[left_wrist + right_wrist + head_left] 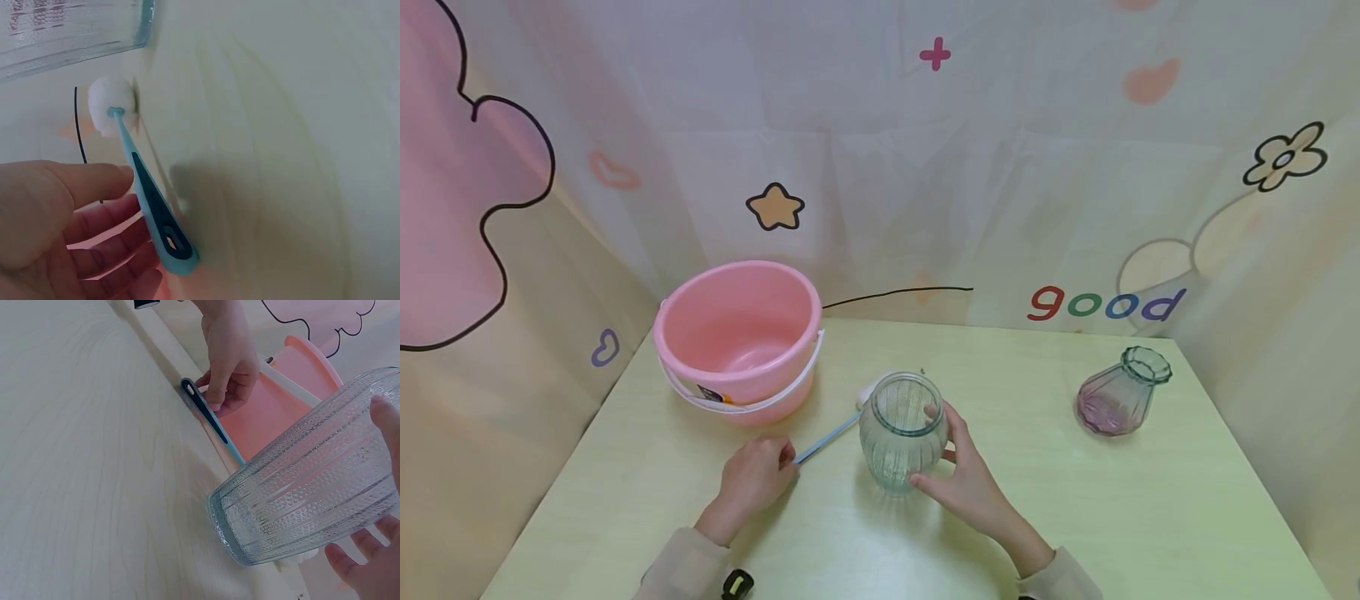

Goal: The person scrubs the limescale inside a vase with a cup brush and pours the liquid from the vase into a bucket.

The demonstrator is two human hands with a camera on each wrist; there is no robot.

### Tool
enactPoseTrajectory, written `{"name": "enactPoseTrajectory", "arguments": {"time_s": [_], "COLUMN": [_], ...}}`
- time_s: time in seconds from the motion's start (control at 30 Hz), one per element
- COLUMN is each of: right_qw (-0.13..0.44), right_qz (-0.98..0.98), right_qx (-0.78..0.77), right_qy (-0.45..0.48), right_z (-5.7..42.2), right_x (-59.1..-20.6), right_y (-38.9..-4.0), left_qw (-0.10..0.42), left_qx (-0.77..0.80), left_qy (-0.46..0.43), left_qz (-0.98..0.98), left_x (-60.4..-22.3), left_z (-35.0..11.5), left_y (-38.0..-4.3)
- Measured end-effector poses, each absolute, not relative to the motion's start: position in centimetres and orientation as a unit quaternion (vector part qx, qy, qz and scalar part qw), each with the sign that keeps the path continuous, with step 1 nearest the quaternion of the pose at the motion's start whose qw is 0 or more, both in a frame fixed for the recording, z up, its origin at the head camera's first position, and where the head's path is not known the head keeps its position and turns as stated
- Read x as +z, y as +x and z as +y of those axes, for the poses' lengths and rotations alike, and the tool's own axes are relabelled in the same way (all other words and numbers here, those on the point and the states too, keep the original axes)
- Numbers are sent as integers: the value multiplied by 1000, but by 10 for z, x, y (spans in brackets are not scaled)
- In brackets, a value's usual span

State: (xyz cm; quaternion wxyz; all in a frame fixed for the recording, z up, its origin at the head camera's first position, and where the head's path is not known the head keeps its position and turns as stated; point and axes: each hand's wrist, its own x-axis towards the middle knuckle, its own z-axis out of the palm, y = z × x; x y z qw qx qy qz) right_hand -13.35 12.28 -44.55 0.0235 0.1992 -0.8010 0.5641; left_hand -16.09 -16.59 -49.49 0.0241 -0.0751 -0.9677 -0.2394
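In the head view my left hand pinches the handle end of a cup brush close over the table. Its slim blue handle lies between thumb and fingers in the left wrist view, with a round white head at the far end. My right hand grips a clear ribbed glass vase from the right side, thumb in front and fingers behind. The vase tilts, its open mouth upward, and partly hides the brush head in the head view.
A pink bucket with a white handle stands on the table at the back left. Toward the right rear is a smaller faceted glass vase, tinted purple low down and green at its rim. A printed curtain hangs behind the table.
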Motion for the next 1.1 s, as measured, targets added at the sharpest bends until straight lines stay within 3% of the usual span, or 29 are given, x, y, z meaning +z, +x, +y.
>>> {"name": "enactPoseTrajectory", "arguments": {"time_s": [0.3, 0.8, 1.1], "right_qw": [23, -12, -41], "right_qz": [-797, -793, -772], "right_qx": [568, 564, 596], "right_qy": [205, 229, 215], "right_z": [122, 122, 121], "right_x": [-446, -457, -465], "right_y": [-133, -135, -143], "left_qw": [77, 55, 4], "left_qx": [-293, -416, -481], "left_qy": [-178, -233, -250], "left_qz": [-936, -877, -840], "left_x": [-483, -470, -477], "left_z": [-147, -114, -105], "left_y": [-158, -158, -161]}}
